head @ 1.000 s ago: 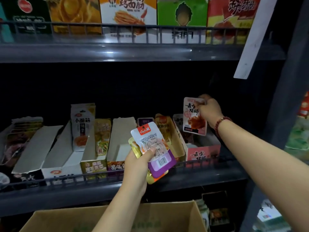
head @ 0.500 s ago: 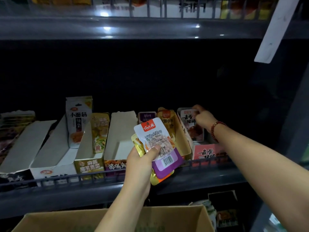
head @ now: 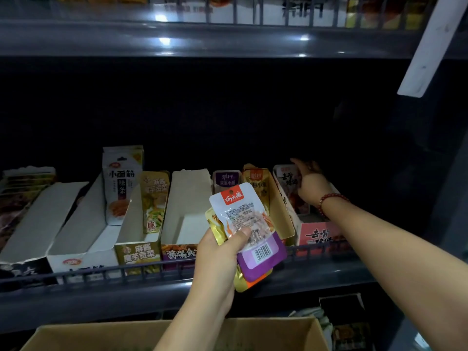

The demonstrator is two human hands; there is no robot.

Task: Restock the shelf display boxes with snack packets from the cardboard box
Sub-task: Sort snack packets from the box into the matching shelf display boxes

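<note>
Packet (head: 291, 191) now standing in the far-right pink display box (head: 319, 233); your right hand (head: 307, 183) is resting open against it (tidying), left hand (head: 217, 252) gripping spare packets (head: 249, 224).

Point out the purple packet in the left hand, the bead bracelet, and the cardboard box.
purple packet (head: 262, 254): head view, barcode label.
bead bracelet (head: 329, 198): head view, beads on wrist.
cardboard box (head: 273, 333): head view, far wall.

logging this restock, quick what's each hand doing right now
Left hand: holding a fan of packets.
Right hand: at the pink packet in the pink box; grip cannot be told.
</note>
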